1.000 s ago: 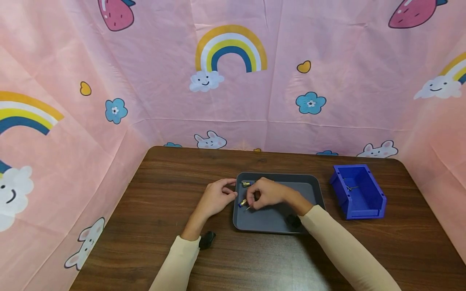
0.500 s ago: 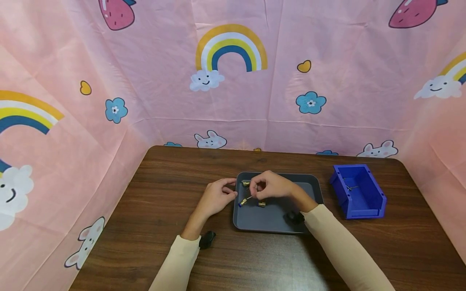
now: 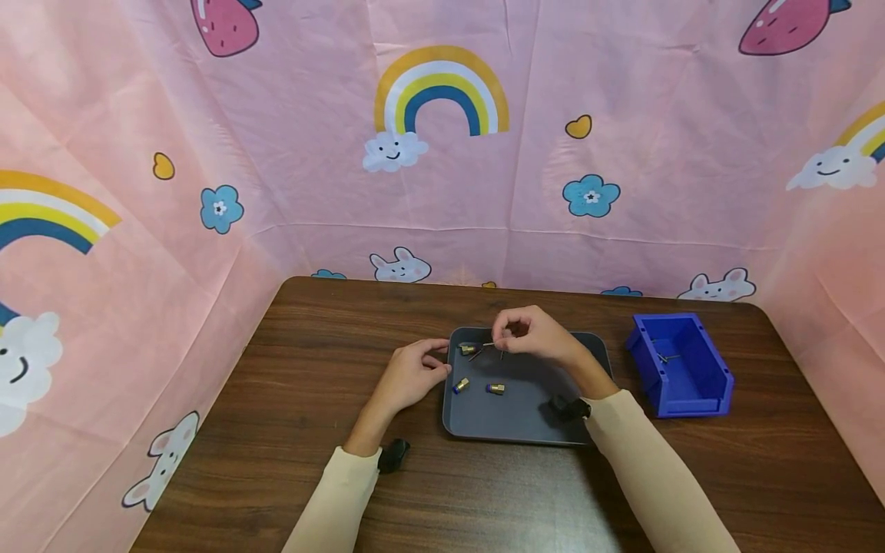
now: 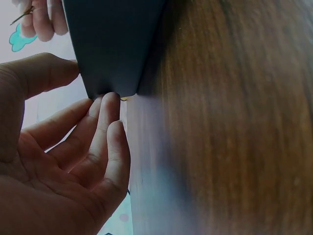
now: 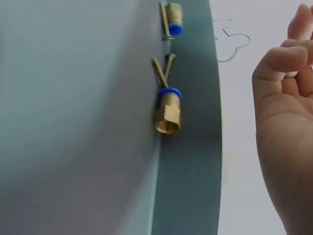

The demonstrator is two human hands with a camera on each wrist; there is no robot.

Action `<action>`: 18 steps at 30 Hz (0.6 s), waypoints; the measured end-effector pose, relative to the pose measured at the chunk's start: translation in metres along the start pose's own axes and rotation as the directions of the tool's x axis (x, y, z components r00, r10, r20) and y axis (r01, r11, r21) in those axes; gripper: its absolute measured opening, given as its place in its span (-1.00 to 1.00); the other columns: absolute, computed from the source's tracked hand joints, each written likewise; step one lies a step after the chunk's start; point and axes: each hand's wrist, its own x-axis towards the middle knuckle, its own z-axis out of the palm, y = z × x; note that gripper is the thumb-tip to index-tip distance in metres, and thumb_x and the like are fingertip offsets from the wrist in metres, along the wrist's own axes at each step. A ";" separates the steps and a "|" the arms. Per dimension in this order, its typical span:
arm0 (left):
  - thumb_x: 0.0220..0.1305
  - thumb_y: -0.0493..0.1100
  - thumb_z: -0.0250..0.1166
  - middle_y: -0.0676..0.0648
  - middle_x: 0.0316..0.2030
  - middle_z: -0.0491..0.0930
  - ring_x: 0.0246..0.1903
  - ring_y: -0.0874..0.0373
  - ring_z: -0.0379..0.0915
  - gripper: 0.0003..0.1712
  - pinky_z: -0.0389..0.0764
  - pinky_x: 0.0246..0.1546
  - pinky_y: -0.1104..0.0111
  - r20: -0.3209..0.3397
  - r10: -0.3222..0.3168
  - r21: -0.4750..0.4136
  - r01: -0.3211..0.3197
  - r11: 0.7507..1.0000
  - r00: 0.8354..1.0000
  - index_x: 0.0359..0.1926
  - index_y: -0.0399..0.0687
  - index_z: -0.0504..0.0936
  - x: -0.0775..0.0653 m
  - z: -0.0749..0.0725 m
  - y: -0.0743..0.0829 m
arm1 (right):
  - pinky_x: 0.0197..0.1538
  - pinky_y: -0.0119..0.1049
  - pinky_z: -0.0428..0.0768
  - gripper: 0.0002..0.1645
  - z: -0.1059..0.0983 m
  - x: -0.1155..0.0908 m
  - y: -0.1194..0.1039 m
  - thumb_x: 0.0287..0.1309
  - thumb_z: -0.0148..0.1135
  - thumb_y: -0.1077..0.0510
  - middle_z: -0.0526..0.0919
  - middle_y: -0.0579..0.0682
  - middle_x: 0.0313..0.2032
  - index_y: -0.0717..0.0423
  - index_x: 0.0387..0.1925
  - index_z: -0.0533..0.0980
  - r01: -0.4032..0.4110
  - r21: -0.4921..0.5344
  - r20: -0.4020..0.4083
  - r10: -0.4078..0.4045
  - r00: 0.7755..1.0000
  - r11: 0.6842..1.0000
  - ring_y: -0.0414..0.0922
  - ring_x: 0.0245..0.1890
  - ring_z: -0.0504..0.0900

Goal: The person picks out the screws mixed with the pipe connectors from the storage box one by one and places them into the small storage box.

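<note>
A shallow grey tray (image 3: 525, 435) lies on the wooden table. My left hand (image 3: 415, 376) rests at its left side, with thumb and fingertips touching the outer wall in the left wrist view. Over the tray's back part, my right hand (image 3: 528, 334) pinches a thin screw (image 4: 22, 15) between thumb and fingers. Two brass fittings with blue collars lie apart toward the front left, one fitting (image 3: 462, 385) left of the other fitting (image 3: 495, 389). A further fitting (image 3: 469, 349) lies at the back left among loose screws (image 5: 168, 66), beside the tray wall.
To the right of the tray stands a blue plastic bin (image 3: 681, 384) with several screws (image 3: 667, 357) inside. Pink patterned cloth (image 3: 442, 184) surrounds the table (image 3: 332, 346) at the back and both sides.
My right hand has moved from the front-left fittings toward the back of the tray, with a screw between its fingers. The left hand has stayed at the tray's side.
</note>
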 end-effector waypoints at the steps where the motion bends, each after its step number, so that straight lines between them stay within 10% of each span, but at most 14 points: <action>1: 0.41 -0.26 0.47 -0.13 0.15 0.78 -0.16 0.16 0.81 -0.48 0.75 -0.08 0.11 0.000 0.000 0.000 0.000 1.000 1.000 0.36 -0.20 0.71 0.000 0.000 0.000 | -0.30 -0.28 0.49 -0.95 -0.001 -0.001 -0.001 0.37 0.40 0.31 0.60 -0.01 -0.35 0.24 -0.26 0.67 0.014 0.013 -0.016 -0.014 1.000 1.000 -0.15 -0.40 0.44; 18: 0.40 -0.28 0.47 -0.15 0.13 0.78 -0.16 0.13 0.81 -0.49 0.75 -0.14 0.16 -0.007 0.011 -0.010 -0.011 1.000 1.000 0.34 -0.25 0.71 -0.002 0.001 0.001 | -0.26 -0.32 0.52 -0.90 -0.027 -0.026 -0.014 0.32 0.33 0.50 0.63 -0.05 -0.30 0.32 -0.29 0.64 0.178 0.051 -0.186 -0.166 0.969 0.983 -0.16 -0.32 0.51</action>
